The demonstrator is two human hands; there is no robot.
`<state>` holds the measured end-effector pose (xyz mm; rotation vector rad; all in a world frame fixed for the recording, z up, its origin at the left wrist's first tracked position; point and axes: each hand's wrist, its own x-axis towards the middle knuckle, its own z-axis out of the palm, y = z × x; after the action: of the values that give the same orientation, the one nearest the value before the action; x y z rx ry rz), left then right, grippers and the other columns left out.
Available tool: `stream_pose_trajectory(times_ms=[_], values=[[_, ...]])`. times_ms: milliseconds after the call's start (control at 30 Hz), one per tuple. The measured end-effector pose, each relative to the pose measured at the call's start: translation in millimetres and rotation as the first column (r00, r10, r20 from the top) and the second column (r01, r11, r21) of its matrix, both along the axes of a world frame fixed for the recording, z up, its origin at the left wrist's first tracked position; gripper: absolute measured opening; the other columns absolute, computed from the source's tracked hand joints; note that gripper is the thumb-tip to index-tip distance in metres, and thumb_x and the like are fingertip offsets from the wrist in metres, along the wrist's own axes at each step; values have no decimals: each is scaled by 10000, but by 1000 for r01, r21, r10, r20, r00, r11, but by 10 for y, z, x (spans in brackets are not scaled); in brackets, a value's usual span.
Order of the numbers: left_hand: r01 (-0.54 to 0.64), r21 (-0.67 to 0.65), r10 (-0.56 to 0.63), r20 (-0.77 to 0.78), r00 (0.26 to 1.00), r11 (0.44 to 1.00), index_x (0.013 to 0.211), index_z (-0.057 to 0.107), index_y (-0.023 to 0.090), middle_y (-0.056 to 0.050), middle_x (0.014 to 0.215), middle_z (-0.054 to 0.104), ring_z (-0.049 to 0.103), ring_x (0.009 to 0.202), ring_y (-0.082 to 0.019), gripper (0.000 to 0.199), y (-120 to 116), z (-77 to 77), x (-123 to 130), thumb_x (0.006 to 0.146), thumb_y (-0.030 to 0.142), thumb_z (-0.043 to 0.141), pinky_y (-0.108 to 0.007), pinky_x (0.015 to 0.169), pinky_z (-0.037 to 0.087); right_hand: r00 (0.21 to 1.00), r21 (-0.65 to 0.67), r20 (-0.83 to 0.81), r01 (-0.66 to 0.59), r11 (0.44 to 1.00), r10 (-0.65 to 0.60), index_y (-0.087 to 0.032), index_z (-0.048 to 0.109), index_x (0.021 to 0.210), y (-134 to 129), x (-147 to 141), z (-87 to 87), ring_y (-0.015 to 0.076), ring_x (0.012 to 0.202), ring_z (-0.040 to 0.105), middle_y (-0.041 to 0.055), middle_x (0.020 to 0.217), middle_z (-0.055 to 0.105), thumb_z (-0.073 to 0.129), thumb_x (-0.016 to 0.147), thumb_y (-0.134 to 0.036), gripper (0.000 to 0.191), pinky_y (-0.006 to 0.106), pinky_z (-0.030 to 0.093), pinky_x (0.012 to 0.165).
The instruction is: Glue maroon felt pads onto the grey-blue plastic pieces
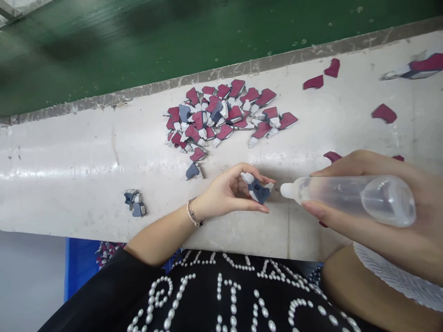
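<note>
L hand (228, 191) pinches blue-grey pc (259, 192) betw thumb & fingers over bench (86, 161); some fingers part-hidden. R hand (427, 226) wrapped round clear bottle (346, 197), tip nr pc, contact unclear; R wrist cut off.

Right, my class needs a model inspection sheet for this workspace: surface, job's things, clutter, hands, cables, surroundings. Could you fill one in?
Surface: white table, shiny, with specks and scuffs.
Job's things: blue-grey part; clear bottle, nozzle towards the part, contact unclear; pile of maroon, white and blue-grey pieces.
Clutter: loose maroon pieces at right; small blue-grey cluster at left.
Hands: left hand holds the part; right hand grips the bottle.
Cables: nothing seen.
Surroundings: green surface beyond the table; blue crate below its near edge.
</note>
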<state>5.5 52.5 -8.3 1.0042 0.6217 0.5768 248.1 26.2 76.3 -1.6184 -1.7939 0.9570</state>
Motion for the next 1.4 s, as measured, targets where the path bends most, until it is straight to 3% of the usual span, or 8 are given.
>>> stream_pose_trajectory(times_ms=[100,467,633,900,1033,1133,1200,1400], values=[[10,0,-10,-12,1000,1000,1069,549,217,-66,1236,730,750,993,-155,477,4,21,-4,723,123,863,-244,771,626,996,59,-11,-91,994,92,-308,622,866,4,-1,4,121,542,597,-69,689,649,738,875,-485,212,277,425,425],[34,2,-34,-23,999,999,1050,543,215,-48,1134,742,751,983,-178,473,18,51,15,711,123,861,-297,823,639,995,34,-38,-89,995,90,-322,611,884,11,-72,24,116,551,587,-73,733,654,706,903,-532,231,310,443,492],[59,4,-58,-60,996,998,1043,551,211,-40,1125,721,730,827,-130,478,18,56,14,696,161,876,-275,749,636,996,38,-31,-86,996,87,-324,612,889,35,-118,50,135,575,593,-59,740,658,688,921,-538,229,332,429,498],[51,-55,-50,5,999,997,1046,545,210,-35,1166,705,756,904,-134,445,18,-9,-10,737,171,863,-265,825,638,999,37,-46,6,999,-4,-377,696,974,-34,134,-5,221,697,649,14,867,706,781,787,-632,327,420,505,510],[6,-165,7,74,997,986,1020,536,198,-68,1301,678,778,965,-163,456,26,-8,-21,720,137,875,-268,834,646,992,88,-125,39,995,-28,-396,690,1099,-34,236,3,270,933,692,35,1070,705,826,781,-493,359,467,612,694],[-20,-215,38,82,996,976,982,513,184,-96,1284,699,784,967,-175,474,36,14,-37,700,117,888,-255,800,648,960,37,-273,65,997,-52,-350,626,1054,27,155,-2,262,913,714,31,1015,728,865,752,-326,386,392,623,602],[-38,-244,59,76,995,969,962,504,181,-94,1203,735,785,951,-169,482,44,28,-47,690,113,895,-243,788,643,968,16,-236,92,996,-86,-321,639,1033,96,61,-38,250,867,719,26,1022,742,848,770,-341,337,352,574,515],[-72,-225,75,8,997,972,940,509,190,-71,1068,763,766,799,-127,486,48,62,-59,671,153,911,-245,761,629,998,-54,-46,35,998,-37,-281,689,1089,313,-235,-368,281,1064,689,29,1144,744,766,847,-387,276,442,550,941]])
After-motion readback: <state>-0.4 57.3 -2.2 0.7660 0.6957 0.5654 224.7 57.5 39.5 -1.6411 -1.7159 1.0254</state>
